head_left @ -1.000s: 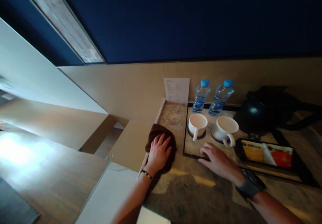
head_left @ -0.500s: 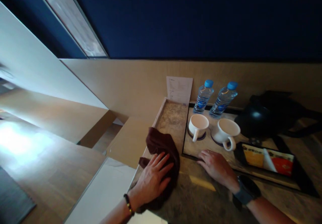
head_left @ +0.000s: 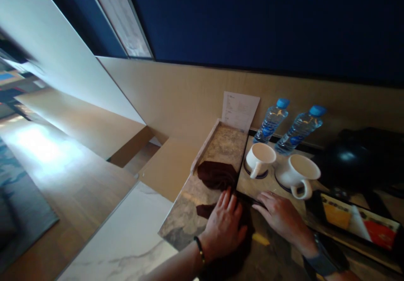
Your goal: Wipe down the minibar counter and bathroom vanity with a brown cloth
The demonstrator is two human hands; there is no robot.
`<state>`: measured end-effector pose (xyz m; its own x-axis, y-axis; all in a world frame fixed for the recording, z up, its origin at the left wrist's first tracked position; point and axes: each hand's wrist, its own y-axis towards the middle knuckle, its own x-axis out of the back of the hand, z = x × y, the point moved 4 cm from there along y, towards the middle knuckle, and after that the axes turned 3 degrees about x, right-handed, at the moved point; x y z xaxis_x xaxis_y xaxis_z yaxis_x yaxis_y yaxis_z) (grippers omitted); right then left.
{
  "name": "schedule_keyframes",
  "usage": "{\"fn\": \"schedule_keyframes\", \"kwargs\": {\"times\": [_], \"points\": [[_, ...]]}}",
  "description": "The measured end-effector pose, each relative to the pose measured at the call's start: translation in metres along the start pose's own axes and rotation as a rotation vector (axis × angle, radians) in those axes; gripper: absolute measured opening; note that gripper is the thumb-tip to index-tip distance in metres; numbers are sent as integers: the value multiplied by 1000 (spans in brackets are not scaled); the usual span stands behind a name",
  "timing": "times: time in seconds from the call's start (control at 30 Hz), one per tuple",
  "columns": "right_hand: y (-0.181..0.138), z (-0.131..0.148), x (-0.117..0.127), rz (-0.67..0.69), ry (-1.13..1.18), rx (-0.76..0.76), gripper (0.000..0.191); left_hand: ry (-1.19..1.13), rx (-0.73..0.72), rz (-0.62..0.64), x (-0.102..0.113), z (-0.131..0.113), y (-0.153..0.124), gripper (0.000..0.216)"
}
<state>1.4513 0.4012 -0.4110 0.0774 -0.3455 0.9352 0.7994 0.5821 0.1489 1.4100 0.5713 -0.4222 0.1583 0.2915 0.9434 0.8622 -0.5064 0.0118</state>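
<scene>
My left hand (head_left: 224, 226) lies on a dark brown cloth (head_left: 217, 175), fingers stretched forward and pressing it against the stone-patterned counter. The cloth is bunched beyond the fingertips and touches the left edge of the tray (head_left: 249, 187). At the tray's near-left corner rests my right hand (head_left: 280, 213), its fingers on the rim and its thumb held apart. Ahead of the right hand, two white mugs, a left one (head_left: 260, 159) and a right one (head_left: 298, 173), stand on dark coasters.
Two water bottles (head_left: 270, 121) with blue caps stand behind the mugs. A black kettle (head_left: 347, 159) and a black holder of sachets (head_left: 356, 220) are to the right. A printed sheet (head_left: 240, 110) leans on the wall. The counter has a raised left edge (head_left: 205, 144).
My left hand has slid right with the cloth, up to the tray's side. The right hand stays at the tray corner. The view has shifted, so the tray sits farther right.
</scene>
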Motion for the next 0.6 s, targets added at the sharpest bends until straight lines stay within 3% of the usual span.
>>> {"fn": "schedule_keyframes", "kwargs": {"times": [0.07, 0.17, 0.27, 0.33, 0.4, 0.6], "points": [[-1, -1, -2, -17, 0, 27, 9, -47, -165, 62, 0, -10, -14, 55], [-2, -1, -5, -54, 12, 57, 40, -99, -375, 160, 11, 0, -32, 48], [-1, 0, -4, -122, 0, 68, 50, -59, -210, 183, 29, 43, -26, 48], [-1, 2, -4, -176, -21, 87, 49, 1, -119, 159, 38, 73, -6, 51], [-1, 2, -5, -212, -48, 113, 49, 58, -122, 105, 44, 92, 28, 48], [1, -3, -12, -246, -105, 175, 50, 263, -103, -123, 42, 96, 141, 39]]}}
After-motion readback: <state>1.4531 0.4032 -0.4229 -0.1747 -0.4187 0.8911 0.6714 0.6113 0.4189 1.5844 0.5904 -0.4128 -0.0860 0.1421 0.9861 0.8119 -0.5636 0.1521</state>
